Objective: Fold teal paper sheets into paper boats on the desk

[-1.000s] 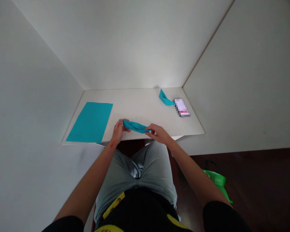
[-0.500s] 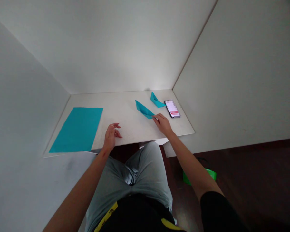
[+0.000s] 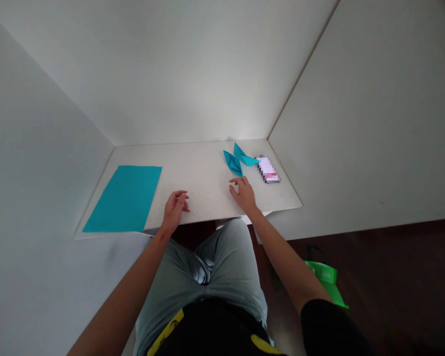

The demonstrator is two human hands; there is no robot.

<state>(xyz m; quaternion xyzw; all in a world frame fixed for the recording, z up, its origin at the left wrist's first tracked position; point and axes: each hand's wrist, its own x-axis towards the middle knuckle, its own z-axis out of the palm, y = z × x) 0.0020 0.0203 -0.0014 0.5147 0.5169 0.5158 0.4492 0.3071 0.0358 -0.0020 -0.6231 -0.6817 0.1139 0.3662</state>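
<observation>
Where the white tabletop (image 3: 196,183) reaches its left end, a smooth, flat turquoise sheet (image 3: 124,198) lies left of the left hand (image 3: 175,207). The right hand (image 3: 244,194) is well apart from the left; both are empty, loosely curled and unclenched. Matching in colour, the nearer folded boat (image 3: 233,163), pointed at its ends and hollow between, lies just ahead of the right hand, contact unclear, with the farther boat (image 3: 244,156) close beside it
</observation>
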